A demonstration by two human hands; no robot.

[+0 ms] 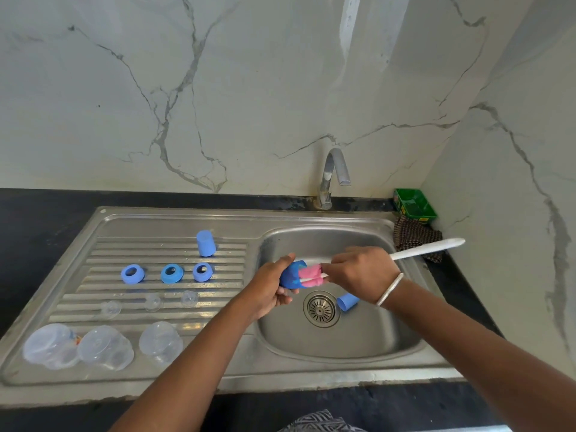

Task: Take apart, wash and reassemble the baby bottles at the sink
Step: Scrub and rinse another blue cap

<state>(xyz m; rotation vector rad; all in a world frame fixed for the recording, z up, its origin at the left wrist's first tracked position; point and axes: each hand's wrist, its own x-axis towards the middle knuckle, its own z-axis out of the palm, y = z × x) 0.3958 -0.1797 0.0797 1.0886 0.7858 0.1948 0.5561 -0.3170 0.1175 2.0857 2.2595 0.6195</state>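
Left hand (270, 286): fingers curled tight round a blue cap (292, 275), held over the sink basin (339, 341). Right hand (361, 273): fingers wrapped round the white handle of a bottle brush (425, 249); its pink sponge head (311, 275) sits at the cap's mouth. Second blue cap (347, 301) lies in the basin beside the drain (321, 309). On the drainboard (78, 294): a third cap (206, 243), three blue rings (170, 273), three clear teats (152, 302), three clear bottles (104, 347). Dark worktop (37, 219) surrounds the sink.
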